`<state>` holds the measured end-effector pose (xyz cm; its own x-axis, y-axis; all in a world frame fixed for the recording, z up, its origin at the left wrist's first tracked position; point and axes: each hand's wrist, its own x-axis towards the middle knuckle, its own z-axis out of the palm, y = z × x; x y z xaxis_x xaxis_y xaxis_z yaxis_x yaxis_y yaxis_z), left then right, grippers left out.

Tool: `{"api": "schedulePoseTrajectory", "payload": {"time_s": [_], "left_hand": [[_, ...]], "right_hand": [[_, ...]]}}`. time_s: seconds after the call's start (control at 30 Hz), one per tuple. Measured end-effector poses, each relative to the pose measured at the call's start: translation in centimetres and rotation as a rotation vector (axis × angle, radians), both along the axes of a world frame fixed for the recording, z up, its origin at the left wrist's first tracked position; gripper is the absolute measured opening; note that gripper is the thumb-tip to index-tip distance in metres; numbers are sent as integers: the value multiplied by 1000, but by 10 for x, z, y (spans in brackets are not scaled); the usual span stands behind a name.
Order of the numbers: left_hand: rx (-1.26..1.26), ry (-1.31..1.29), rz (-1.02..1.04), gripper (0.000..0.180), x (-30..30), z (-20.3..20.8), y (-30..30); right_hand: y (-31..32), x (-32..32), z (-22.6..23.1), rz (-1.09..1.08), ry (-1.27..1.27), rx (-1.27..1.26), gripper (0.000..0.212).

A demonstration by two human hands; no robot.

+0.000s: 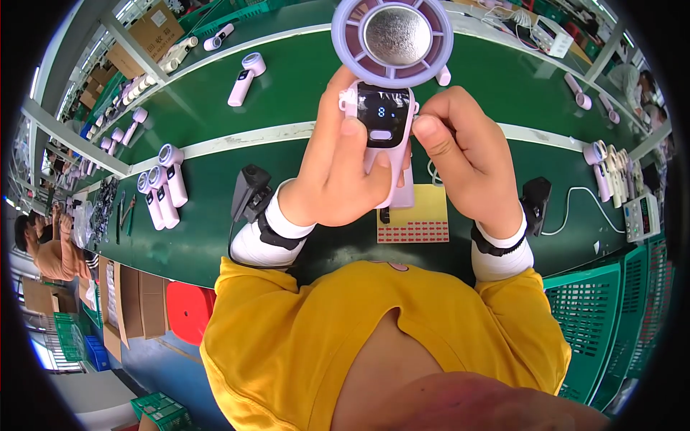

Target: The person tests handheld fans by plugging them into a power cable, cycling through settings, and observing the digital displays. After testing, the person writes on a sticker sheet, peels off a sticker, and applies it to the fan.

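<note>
My left hand [334, 172] is wrapped round the handle of a pale lilac handheld fan [392, 77], held up over the bench with its round head at the top. The fan has a silver disc in its centre and a black panel with a lit digit above an oval button. At the panel's right edge, my right hand [467, 154] has thumb and forefinger pinched together; whatever is between them is too small to make out. Below the fan, another lilac piece [405, 190] lies partly hidden on a yellow sheet [431, 208] with rows of red stickers.
Several lilac fans [167, 190] stand at the left, and one fan [246, 77] lies beyond the white rail. More fans [609, 172] stand at the right beside a white meter box [642, 218] with a cable. Green crates [589, 316] flank me; a red stool [188, 312] is lower left.
</note>
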<state>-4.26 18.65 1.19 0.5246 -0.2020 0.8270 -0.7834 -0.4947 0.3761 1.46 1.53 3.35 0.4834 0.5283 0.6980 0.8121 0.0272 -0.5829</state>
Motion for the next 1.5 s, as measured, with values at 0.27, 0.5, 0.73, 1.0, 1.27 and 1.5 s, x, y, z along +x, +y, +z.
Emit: {"api": "schedulePoseTrajectory", "payload": {"time_s": [0.27,0.5,0.73,1.0,1.27,1.5], "left_hand": [[-175,252,-210,74,-11,-7,-2],[-1019,400,-693,48,-48,42,-3],[-467,-233,-295,34,-81,39,12],[-606,329,103,25,65,-6,59],[-125,717,620,55,288,-133,92],[-88,410,916,43,267,-115,60]], "right_hand": [[-5,-1,0,71,90,6,14],[-24,0,11,-97,110,87,10],[-15,4,4,-260,-133,45,9],[-49,9,15,-78,-224,-211,10],[-70,6,30,-171,-191,-296,10],[-70,5,29,-208,-193,-305,10]]}}
